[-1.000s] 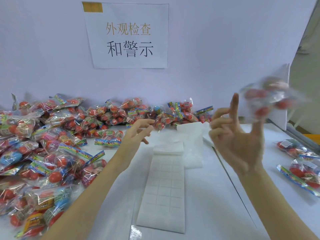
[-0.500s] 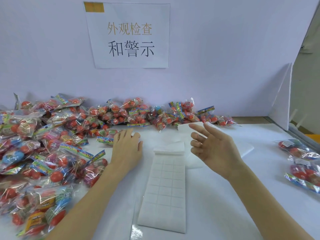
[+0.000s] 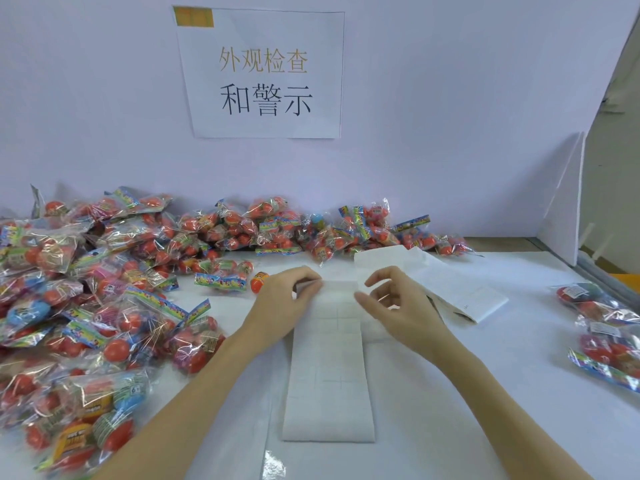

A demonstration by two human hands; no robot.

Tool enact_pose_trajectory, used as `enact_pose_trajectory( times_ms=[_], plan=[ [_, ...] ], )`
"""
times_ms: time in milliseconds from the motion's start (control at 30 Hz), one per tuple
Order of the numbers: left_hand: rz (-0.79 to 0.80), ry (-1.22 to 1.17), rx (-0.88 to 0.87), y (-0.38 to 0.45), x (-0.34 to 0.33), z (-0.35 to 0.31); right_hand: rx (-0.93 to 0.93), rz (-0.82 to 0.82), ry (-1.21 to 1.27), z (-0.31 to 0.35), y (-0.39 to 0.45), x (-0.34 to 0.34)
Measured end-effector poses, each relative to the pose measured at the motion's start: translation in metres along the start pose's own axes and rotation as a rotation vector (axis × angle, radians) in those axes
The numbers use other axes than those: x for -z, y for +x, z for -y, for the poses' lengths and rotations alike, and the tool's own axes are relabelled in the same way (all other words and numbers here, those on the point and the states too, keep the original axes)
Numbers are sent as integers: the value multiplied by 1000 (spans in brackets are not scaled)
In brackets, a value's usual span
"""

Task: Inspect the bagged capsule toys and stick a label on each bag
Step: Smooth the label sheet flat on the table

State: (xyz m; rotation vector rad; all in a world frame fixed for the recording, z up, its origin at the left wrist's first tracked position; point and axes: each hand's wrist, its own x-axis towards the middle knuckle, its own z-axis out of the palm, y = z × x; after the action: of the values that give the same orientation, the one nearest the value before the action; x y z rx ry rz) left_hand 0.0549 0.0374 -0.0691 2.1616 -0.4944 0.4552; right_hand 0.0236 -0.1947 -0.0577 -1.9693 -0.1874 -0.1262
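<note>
A long white label strip (image 3: pixel 329 382), marked in a grid of small labels, lies on the table in front of me. My left hand (image 3: pixel 284 303) holds the strip's folded top end at its left corner with curled fingers. My right hand (image 3: pixel 401 306) has its thumb and forefinger curled at the top right corner of the strip, pinching its edge. A big heap of bagged capsule toys (image 3: pixel 104 306), mostly red capsules in clear bags, fills the left side and runs along the back wall. A few more bags (image 3: pixel 602 327) lie apart at the right edge.
Folded white backing paper (image 3: pixel 464 292) lies behind my right hand. A loose orange capsule (image 3: pixel 259 281) sits just left of my left hand. A paper sign (image 3: pixel 263 74) hangs on the back wall. A white foam board (image 3: pixel 564 209) stands at the right.
A second ago my right hand was raised, with a blurred bag in the air by its fingertips, and my left was raised too. Both have come down onto the label strip's top end.
</note>
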Motion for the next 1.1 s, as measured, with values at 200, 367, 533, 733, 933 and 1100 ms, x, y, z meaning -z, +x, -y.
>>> enact_pose_trajectory(
  times_ms=[200, 367, 533, 733, 933, 1100],
  plan=[
    [-165, -211, 209, 5, 2, -4, 146, 147, -111, -5, -3, -19],
    [-200, -561, 422, 6, 7, -16, 299, 78, -138, -3, -2, -19],
    [-121, -767, 441, 7, 16, -30, 453, 2, -256, -2, -2, -16],
    [61, -764, 348, 6, 21, -40, 468, -50, -265, 1, -3, -17],
    [-307, -851, 474, 10, 23, -37, 643, -240, -216, 12, -8, -9],
    [-381, -785, 481, 10, 45, -23, 751, -407, -177, 18, -8, -4]
  ],
)
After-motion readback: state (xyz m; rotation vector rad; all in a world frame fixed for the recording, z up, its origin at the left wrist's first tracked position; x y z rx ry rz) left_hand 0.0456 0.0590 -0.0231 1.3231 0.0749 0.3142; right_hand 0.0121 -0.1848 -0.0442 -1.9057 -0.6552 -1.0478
